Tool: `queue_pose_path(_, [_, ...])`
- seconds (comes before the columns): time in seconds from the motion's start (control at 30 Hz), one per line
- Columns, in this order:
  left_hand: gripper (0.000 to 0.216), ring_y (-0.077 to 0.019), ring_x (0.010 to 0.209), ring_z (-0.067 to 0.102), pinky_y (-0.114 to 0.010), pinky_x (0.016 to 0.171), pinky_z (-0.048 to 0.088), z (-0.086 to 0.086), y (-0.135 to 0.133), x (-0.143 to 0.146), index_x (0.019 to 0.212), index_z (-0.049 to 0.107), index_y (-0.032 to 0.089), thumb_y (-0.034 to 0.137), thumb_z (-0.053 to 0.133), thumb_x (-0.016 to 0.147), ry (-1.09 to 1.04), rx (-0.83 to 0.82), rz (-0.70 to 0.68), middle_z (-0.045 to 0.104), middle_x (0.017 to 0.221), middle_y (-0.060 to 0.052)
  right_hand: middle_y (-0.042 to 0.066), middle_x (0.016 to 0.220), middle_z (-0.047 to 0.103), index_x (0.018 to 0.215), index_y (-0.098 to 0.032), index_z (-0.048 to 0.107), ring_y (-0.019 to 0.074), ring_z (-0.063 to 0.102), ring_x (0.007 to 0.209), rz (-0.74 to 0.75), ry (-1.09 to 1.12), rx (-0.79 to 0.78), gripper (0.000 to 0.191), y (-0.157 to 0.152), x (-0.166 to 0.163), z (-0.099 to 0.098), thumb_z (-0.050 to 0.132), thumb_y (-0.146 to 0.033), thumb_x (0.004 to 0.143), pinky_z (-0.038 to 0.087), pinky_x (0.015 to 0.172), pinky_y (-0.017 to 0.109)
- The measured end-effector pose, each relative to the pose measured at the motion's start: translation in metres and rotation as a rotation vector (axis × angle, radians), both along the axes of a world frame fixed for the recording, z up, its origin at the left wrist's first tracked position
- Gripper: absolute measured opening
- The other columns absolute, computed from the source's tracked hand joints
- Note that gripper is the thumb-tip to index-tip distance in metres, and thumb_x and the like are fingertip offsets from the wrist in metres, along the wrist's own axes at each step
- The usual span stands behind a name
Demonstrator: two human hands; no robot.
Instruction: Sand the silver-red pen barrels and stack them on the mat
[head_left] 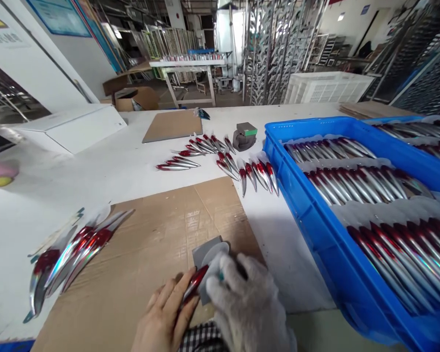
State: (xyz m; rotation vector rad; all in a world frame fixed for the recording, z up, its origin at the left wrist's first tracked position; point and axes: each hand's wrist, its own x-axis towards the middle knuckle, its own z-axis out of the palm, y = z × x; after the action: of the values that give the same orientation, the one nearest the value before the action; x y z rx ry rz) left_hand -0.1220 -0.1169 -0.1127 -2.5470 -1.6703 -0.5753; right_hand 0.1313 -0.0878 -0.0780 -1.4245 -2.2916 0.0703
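Observation:
My bare left hand (165, 318) pinches a red and silver lure-shaped piece (195, 283) at the near edge of a flat cardboard sheet (143, 244). My right hand (245, 303), in a white knit glove, is closed on a small grey pad (205, 254) and a whitish disc pressed against that piece. The piece's far end is hidden under the glove and pad.
A blue crate (308, 205) at the right holds several rows of the same pieces on white foam. More pieces lie fanned on the white table (220, 156) and in a pile at the left (69, 254). A grey block with a green top (245, 136) stands behind them.

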Motion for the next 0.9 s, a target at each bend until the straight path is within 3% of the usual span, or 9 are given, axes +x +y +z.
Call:
queue_pose_path(0.07, [0.048,-0.0217,0.089,0.075,-0.027,0.074,0.062,-0.001,-0.001,0.0,0.152,0.042,0.027,0.038,0.045,0.106,-0.004,0.013,0.001,0.074,0.106,-0.007,-0.006,0.144,0.058,0.12,-0.041,0.068,0.0293,0.057,0.117,0.063,0.018,0.052,0.032,0.0,-0.001,-0.001,0.069,-0.047,0.088,0.054,0.091,0.041])
queue_pose_path(0.2, [0.049,-0.0205,0.086,0.075,-0.025,0.073,0.062,-0.005,-0.002,0.001,0.152,0.044,0.026,0.04,0.048,0.105,-0.014,0.011,0.016,0.074,0.105,-0.006,-0.001,0.146,0.057,0.126,-0.038,0.066,0.0303,0.057,0.118,-0.056,-0.016,-0.014,0.037,0.002,0.002,0.003,0.069,-0.038,0.09,0.055,0.091,0.042])
queue_pose_path(0.33, [0.048,-0.0207,0.087,0.075,-0.026,0.076,0.062,-0.006,-0.003,0.002,0.151,0.048,0.026,0.041,0.047,0.105,-0.044,0.024,0.018,0.074,0.106,-0.007,-0.005,0.145,0.057,0.124,-0.042,0.066,0.0315,0.057,0.119,0.032,0.008,0.027,0.037,-0.001,0.003,0.004,0.071,-0.042,0.088,0.055,0.092,0.043])
queue_pose_path(0.47, [0.048,-0.0189,0.08,0.075,-0.025,0.071,0.063,-0.007,-0.003,0.004,0.151,0.049,0.029,0.041,0.049,0.104,-0.071,0.002,0.029,0.074,0.102,-0.005,0.0,0.146,0.057,0.128,-0.039,0.065,0.0319,0.058,0.12,-0.087,-0.005,-0.029,0.04,-0.005,-0.003,-0.002,0.071,-0.037,0.089,0.056,0.094,0.046])
queue_pose_path(0.57, [0.047,-0.0194,0.082,0.076,-0.026,0.073,0.064,-0.008,-0.002,0.003,0.15,0.05,0.028,0.041,0.048,0.104,-0.064,-0.001,0.04,0.075,0.104,-0.005,-0.003,0.141,0.061,0.123,-0.042,0.066,0.0301,0.061,0.117,0.009,0.029,0.046,0.034,-0.02,-0.009,-0.009,0.071,-0.035,0.09,0.057,0.095,0.046])
queue_pose_path(0.67, [0.053,-0.0213,0.085,0.079,-0.027,0.073,0.065,-0.006,-0.003,0.002,0.157,0.04,0.028,0.036,0.046,0.105,-0.045,-0.012,0.026,0.078,0.106,-0.006,-0.002,0.142,0.061,0.127,-0.04,0.065,0.0305,0.063,0.118,0.178,0.089,0.091,0.04,-0.032,-0.003,-0.007,0.072,-0.039,0.088,0.06,0.093,0.043])
queue_pose_path(0.77, [0.065,-0.0237,0.103,0.079,-0.029,0.079,0.066,0.001,-0.006,0.005,0.164,0.02,0.03,0.031,0.047,0.105,-0.057,-0.066,0.012,0.079,0.121,-0.008,0.003,0.149,0.056,0.14,-0.034,0.06,0.0326,0.058,0.129,0.077,0.248,0.037,0.052,-0.025,0.014,0.004,0.068,-0.036,0.089,0.06,0.098,0.046])
queue_pose_path(0.83, [0.069,-0.0239,0.118,0.073,-0.029,0.088,0.064,0.005,-0.008,0.007,0.165,0.015,0.032,0.028,0.047,0.104,-0.112,-0.129,0.01,0.073,0.136,-0.006,0.004,0.15,0.054,0.142,-0.032,0.059,0.0312,0.052,0.136,-0.02,0.386,0.001,0.05,-0.014,0.024,0.012,0.064,-0.03,0.092,0.053,0.108,0.051])
queue_pose_path(0.9, [0.068,-0.0226,0.126,0.067,-0.03,0.094,0.062,0.006,-0.008,0.009,0.165,0.013,0.034,0.027,0.045,0.105,-0.183,-0.187,0.031,0.065,0.146,-0.003,0.004,0.147,0.057,0.139,-0.031,0.062,0.0294,0.05,0.138,-0.023,0.539,-0.068,0.045,-0.002,0.027,0.018,0.062,-0.029,0.095,0.045,0.115,0.053])
